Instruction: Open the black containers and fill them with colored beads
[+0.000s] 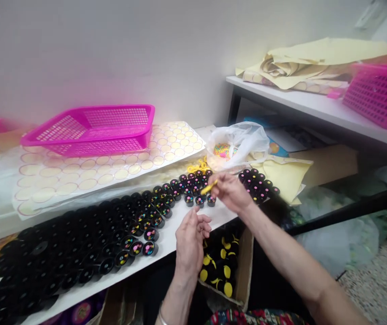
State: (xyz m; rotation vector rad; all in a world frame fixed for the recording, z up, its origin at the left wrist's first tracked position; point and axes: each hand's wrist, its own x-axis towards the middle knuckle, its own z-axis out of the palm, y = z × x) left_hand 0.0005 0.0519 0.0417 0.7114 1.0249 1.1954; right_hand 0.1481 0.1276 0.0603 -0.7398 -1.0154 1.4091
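Note:
My right hand pinches a small yellow piece above rows of small black round cups that cover the white shelf. Some cups near the middle hold coloured beads; those to the left look bare. My left hand hovers at the shelf's front edge with fingers curled and nothing visible in it, close to the bead-filled cups. A clear plastic bag of coloured beads lies just behind my right hand, next to loose yellow pieces.
A pink mesh basket rests on a sheet of round stickers at the back. A cardboard box with black and yellow parts stands under the shelf. On the higher right shelf lie yellow paper and another pink basket.

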